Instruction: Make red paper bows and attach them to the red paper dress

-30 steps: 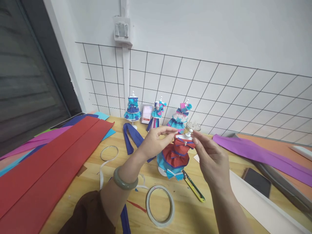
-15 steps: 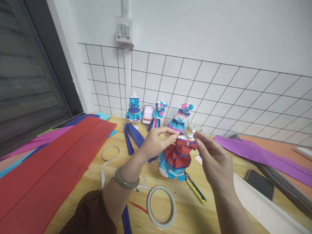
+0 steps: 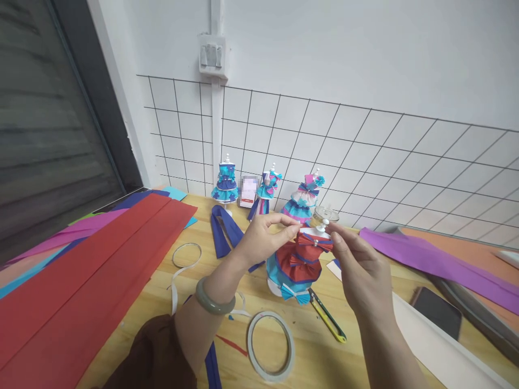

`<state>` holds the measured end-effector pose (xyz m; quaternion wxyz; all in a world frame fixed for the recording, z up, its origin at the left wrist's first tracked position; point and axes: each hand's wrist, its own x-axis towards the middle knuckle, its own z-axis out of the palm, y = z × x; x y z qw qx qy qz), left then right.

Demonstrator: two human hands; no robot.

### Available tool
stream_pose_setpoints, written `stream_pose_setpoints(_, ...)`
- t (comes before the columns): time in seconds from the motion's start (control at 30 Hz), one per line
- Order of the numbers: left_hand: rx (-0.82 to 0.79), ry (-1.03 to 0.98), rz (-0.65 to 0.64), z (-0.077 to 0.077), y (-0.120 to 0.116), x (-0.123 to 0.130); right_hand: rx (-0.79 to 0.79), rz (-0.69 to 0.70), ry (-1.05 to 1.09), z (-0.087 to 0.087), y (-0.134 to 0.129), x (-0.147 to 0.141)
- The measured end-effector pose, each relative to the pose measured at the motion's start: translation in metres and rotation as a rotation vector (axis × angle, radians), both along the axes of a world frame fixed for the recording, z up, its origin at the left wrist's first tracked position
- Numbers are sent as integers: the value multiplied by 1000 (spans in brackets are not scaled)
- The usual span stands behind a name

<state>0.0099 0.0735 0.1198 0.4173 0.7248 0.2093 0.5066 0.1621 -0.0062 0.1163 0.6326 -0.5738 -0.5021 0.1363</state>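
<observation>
A small white dress form [image 3: 323,229] wears a red and light-blue pleated paper dress [image 3: 302,267] with blue trim, bows and a pearl at the chest. My left hand [image 3: 270,237] pinches the dress's top at the left shoulder, thumb and index finger together. On the opposite side, my right hand [image 3: 363,265] grips the upper right edge of the bodice between thumb and fingers. The form stands on the wooden table, slightly tilted in view. A yellow and black utility knife [image 3: 328,319] lies just right of the skirt, and a roll of tape [image 3: 270,346] lies in front.
Three dressed mini forms stand at the back, among them a blue one [image 3: 225,183], near an upright phone [image 3: 248,192]. Red crepe paper [image 3: 101,281] covers the left side. Purple paper [image 3: 438,265], a dark phone [image 3: 437,312] and a white board [image 3: 441,346] lie at right.
The whole view has shifted slightly, so everything sits a little further right and lower. Both hands keep their hold at the dress's top, with hardly any movement against it.
</observation>
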Motion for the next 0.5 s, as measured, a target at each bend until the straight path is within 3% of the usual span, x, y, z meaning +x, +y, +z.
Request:
stream_pose_setpoints(0.4, -47, -34, -18, 1, 3, -3, -18, 50, 5, 3, -1, 1)
stream_pose_setpoints(0.5, -97, -57, 35, -1, 9, -5, 11, 59, 31, 3, -2, 5)
